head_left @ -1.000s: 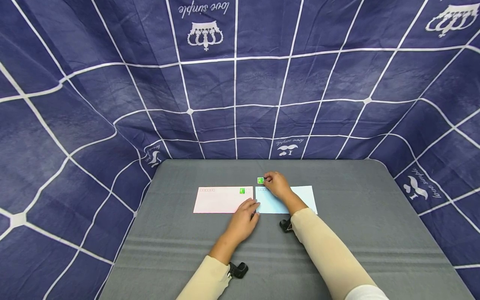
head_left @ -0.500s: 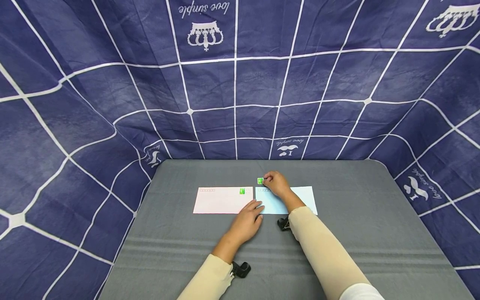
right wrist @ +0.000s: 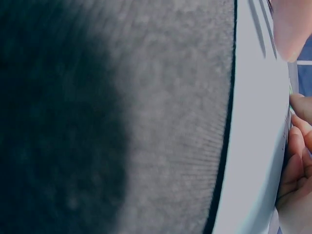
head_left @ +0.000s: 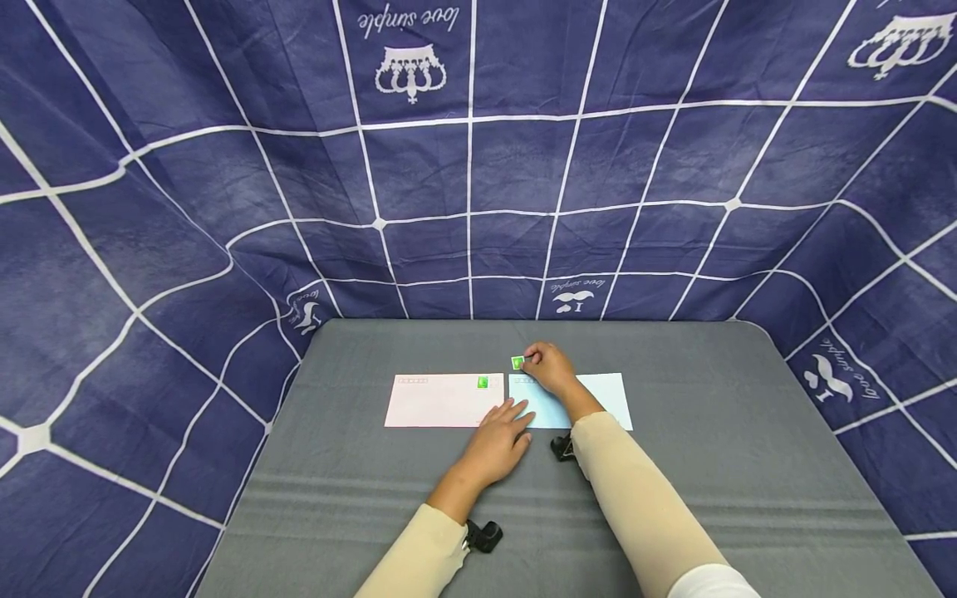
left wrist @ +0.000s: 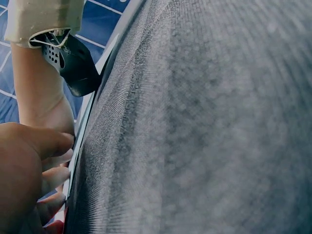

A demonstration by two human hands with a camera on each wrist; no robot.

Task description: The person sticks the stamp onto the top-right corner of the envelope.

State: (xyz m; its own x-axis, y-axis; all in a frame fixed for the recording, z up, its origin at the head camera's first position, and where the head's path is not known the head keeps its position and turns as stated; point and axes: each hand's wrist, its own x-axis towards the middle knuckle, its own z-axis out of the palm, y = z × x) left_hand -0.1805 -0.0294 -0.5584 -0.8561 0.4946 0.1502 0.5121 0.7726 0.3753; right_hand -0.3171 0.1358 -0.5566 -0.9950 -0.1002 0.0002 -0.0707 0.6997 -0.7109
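Observation:
In the head view my right hand pinches the edge of a small green postage stamp with a white border, just beyond the top edge of a pale blue envelope. Curled fingers of that hand show at the right of the right wrist view. My left hand lies with extended fingers over the near inner corners of the blue envelope and a pink envelope. Another green stamp sits near the pink envelope's top right corner. My right forearm covers part of the blue envelope.
Both envelopes lie side by side on a grey cloth-covered table, a narrow gap between them. Blue curtains with white lines enclose the back and sides. A black wrist camera hangs below my left sleeve, another below my right.
The stamp in my right hand has shifted slightly toward me and now sits a little tilted. My left hand has slid right, further onto the blue envelope.

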